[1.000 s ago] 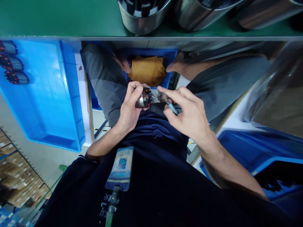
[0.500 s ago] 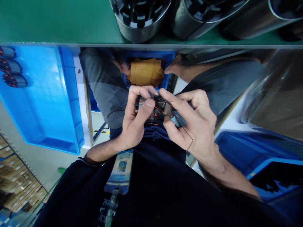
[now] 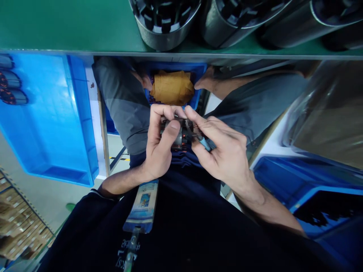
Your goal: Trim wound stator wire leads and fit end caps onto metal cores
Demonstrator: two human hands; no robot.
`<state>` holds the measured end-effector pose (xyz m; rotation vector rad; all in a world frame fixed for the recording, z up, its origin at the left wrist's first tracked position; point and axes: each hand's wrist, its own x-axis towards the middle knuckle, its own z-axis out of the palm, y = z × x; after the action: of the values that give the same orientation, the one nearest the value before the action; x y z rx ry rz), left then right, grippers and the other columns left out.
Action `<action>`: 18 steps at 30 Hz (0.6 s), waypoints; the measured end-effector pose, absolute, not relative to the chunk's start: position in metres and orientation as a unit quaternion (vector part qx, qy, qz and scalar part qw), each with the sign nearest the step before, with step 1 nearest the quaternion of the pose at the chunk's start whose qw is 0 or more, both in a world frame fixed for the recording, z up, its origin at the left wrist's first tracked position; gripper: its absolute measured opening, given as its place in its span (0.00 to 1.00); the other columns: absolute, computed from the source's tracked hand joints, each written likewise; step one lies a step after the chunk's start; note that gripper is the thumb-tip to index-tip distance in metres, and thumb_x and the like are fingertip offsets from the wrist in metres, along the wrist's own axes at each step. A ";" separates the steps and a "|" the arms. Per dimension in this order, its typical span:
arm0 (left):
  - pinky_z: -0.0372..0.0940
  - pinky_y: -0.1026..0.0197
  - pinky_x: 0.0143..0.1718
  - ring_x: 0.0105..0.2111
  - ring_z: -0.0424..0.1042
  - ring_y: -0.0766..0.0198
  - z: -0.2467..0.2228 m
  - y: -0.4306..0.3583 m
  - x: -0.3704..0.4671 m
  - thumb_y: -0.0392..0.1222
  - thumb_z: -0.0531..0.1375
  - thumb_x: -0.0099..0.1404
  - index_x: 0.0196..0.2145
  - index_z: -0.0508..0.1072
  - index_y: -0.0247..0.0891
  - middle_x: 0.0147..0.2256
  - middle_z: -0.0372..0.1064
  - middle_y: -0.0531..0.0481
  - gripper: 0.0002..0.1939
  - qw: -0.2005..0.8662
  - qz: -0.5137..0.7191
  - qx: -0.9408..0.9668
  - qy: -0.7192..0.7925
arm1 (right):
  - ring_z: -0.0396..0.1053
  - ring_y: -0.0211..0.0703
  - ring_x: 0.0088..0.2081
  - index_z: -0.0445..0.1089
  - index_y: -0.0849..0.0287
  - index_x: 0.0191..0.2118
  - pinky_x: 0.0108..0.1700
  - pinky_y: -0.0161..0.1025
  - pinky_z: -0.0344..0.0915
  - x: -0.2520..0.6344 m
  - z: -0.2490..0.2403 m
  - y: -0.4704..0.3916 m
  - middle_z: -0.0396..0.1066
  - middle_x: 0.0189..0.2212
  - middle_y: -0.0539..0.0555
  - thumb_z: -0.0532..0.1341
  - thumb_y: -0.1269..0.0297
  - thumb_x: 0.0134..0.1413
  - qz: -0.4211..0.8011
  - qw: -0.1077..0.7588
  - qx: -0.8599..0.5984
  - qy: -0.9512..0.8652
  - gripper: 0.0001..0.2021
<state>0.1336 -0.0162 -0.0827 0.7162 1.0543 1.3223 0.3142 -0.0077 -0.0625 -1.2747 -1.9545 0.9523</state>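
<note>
My left hand (image 3: 160, 139) is wrapped round a small motor stator (image 3: 178, 140), a grey steel ring with dark slots and copper windings, held in front of my waist. Its thumb presses on the near face. In my right hand (image 3: 221, 147) is a blue-handled tool (image 3: 204, 143) with a metal front end, like small pliers or cutters; the fingers cover part of it. The tool's front end lies against the wire side of the stator. My right index fingertip is close to the left fingertips at the stator's upper edge. Fine copper ends stick out below the stator.
Large metal cylinders (image 3: 167, 37) stand on the green bench (image 3: 70, 26) ahead. A blue tray (image 3: 53, 124) at left holds several stators (image 3: 15, 96). Between my knees is a blue bin (image 3: 200, 68) with brown paper (image 3: 172, 87). Another blue bin (image 3: 272, 177) with dark contents is at right.
The long loose wire across my right palm is gone from view. My right hand has shifted slightly, bringing the tool closer to the stator, and fewer loose copper wires show.
</note>
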 end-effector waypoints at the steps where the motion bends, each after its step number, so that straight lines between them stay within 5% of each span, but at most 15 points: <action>1: 0.75 0.50 0.59 0.51 0.75 0.54 -0.082 -0.016 0.134 0.58 0.69 0.84 0.48 0.74 0.48 0.49 0.76 0.47 0.14 0.607 0.568 0.308 0.462 | 0.89 0.52 0.50 0.68 0.45 0.86 0.61 0.54 0.89 0.314 -0.063 -0.007 0.89 0.64 0.55 0.65 0.77 0.73 0.347 0.297 -0.482 -0.748 0.42; 7: 0.73 0.53 0.58 0.50 0.71 0.55 -0.080 -0.019 0.134 0.56 0.68 0.84 0.47 0.73 0.47 0.47 0.69 0.47 0.14 0.585 0.566 0.318 0.486 | 0.88 0.45 0.41 0.79 0.50 0.78 0.53 0.43 0.89 0.315 -0.061 -0.008 0.92 0.52 0.52 0.67 0.75 0.74 0.313 0.289 -0.505 -0.751 0.32; 13: 0.68 0.58 0.51 0.44 0.65 0.59 -0.089 -0.016 0.130 0.54 0.70 0.84 0.47 0.72 0.47 0.44 0.62 0.51 0.14 0.583 0.566 0.298 0.502 | 0.92 0.52 0.59 0.86 0.50 0.71 0.66 0.46 0.89 0.312 -0.071 0.003 0.89 0.63 0.50 0.68 0.76 0.70 0.415 0.301 -0.490 -0.705 0.29; 18: 0.71 0.57 0.50 0.43 0.66 0.58 -0.091 -0.012 0.123 0.58 0.74 0.80 0.46 0.70 0.48 0.42 0.63 0.51 0.19 0.616 0.557 0.249 0.498 | 0.92 0.50 0.53 0.84 0.47 0.73 0.63 0.45 0.89 0.306 -0.077 0.006 0.92 0.57 0.51 0.67 0.74 0.71 0.365 0.263 -0.511 -0.732 0.30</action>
<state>0.1233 -0.0124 -0.0911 0.5729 1.1456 1.2831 0.3057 0.0061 -0.0770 -1.3812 -1.9802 0.9879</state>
